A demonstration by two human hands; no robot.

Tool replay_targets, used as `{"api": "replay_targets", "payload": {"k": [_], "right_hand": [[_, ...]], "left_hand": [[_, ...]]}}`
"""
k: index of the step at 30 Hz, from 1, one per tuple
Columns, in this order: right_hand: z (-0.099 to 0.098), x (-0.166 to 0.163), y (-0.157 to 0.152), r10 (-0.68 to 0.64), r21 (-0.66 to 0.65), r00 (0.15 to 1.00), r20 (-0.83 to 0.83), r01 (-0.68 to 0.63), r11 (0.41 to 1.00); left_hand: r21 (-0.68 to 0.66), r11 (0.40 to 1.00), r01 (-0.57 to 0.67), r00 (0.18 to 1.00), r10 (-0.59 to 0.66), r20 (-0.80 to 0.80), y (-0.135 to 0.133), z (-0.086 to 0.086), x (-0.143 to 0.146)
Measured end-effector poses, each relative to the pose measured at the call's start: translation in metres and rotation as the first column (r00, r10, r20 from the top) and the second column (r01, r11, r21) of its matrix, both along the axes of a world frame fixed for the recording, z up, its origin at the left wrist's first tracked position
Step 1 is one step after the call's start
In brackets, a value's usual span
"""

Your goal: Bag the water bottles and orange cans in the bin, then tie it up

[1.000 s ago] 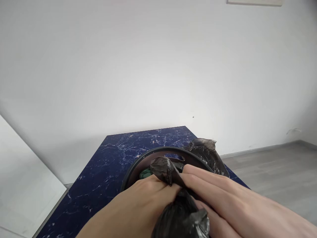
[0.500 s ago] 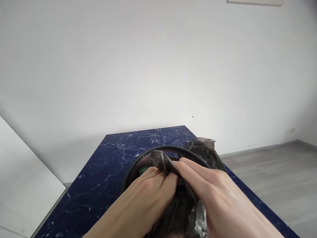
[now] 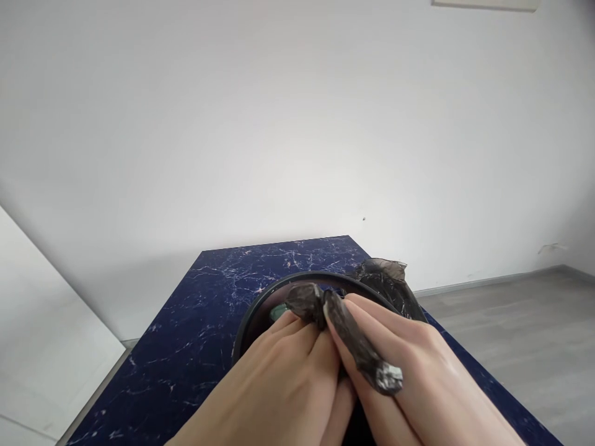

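Note:
My left hand [image 3: 292, 365] and my right hand [image 3: 395, 347] are closed side by side over a round dark bin [image 3: 248, 322]. Between them they pinch a thin black plastic bag [image 3: 346, 325], twisted narrow where the fingers meet. One short end pokes out to the left, and a longer twisted tail lies over my right hand, with a shiny crumpled tip. Something green [image 3: 279, 311] shows inside the bin, beside my left fingers. The fingertips are mostly hidden.
The bin stands on a dark blue marble-patterned table [image 3: 186, 316]. More crumpled black plastic [image 3: 385, 282] hangs over the bin's far right side. Behind is a white wall [image 3: 279, 124]; a white panel [image 3: 46, 334] stands left, grey floor [image 3: 520, 322] lies right.
The loose plastic that hung below between my hands is now a twisted tail lying across my right hand. My hands have drawn closer together at the twist.

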State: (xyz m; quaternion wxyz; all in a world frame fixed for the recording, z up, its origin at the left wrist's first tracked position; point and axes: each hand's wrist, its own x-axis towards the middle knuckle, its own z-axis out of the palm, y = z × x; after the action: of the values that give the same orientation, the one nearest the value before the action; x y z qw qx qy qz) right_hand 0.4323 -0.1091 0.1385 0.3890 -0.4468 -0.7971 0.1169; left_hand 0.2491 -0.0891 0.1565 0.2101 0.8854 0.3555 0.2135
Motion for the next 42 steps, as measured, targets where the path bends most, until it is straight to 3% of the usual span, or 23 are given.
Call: {"api": "replay_targets", "payload": {"k": [4, 9, 13, 16, 19, 21, 25, 28, 35, 42], "right_hand": [[0.0, 0.0, -0.001, -0.023, 0.042, 0.994, -0.107, 0.028, 0.999], [-0.008, 0.002, -0.004, -0.12, 0.173, 0.959, -0.257, 0.168, 0.971], [-0.016, 0.015, -0.004, -0.167, 0.137, 0.944, -0.284, 0.212, 0.968], [-0.009, 0.024, -0.002, -0.029, 0.046, 0.979, -0.203, 0.039, 0.998], [0.004, 0.028, 0.0, 0.172, -0.085, 0.982, -0.073, -0.178, 0.98], [0.009, 0.029, 0.003, 0.214, -0.111, 0.977, -0.01, -0.213, 0.971], [0.008, 0.032, 0.01, 0.165, 0.107, 0.985, 0.051, -0.17, 0.98], [0.005, 0.031, 0.013, 0.084, 0.239, 0.993, 0.087, -0.103, 0.965], [0.001, 0.024, 0.009, -0.167, 0.377, 0.979, 0.116, 0.113, 0.919], [-0.005, 0.025, 0.01, -0.133, 0.483, 0.99, 0.045, 0.095, 0.871]], "left_hand": [[0.015, 0.999, -0.04, 0.999, 0.04, -0.002, 0.0, 0.004, 0.002], [0.038, 0.999, -0.029, 0.999, 0.028, 0.015, 0.002, 0.003, -0.005], [0.011, 0.999, -0.035, 0.999, 0.035, 0.013, 0.007, 0.005, -0.011], [-0.03, 0.998, -0.062, 0.998, 0.062, 0.009, 0.011, 0.006, -0.017], [0.003, 0.998, -0.067, 0.998, 0.067, 0.011, 0.013, 0.005, -0.023], [0.046, 0.994, -0.096, 0.995, 0.096, 0.007, 0.014, 0.004, -0.027], [0.001, 0.975, -0.223, 0.975, 0.222, 0.022, 0.016, 0.005, -0.029], [-0.03, 0.968, -0.25, 0.967, 0.252, 0.04, 0.014, 0.007, -0.028], [-0.037, 0.968, -0.248, 0.965, 0.25, 0.076, 0.0, 0.01, -0.028], [-0.244, 0.954, -0.177, 0.931, 0.242, 0.272, 0.016, 0.016, -0.024]]}}
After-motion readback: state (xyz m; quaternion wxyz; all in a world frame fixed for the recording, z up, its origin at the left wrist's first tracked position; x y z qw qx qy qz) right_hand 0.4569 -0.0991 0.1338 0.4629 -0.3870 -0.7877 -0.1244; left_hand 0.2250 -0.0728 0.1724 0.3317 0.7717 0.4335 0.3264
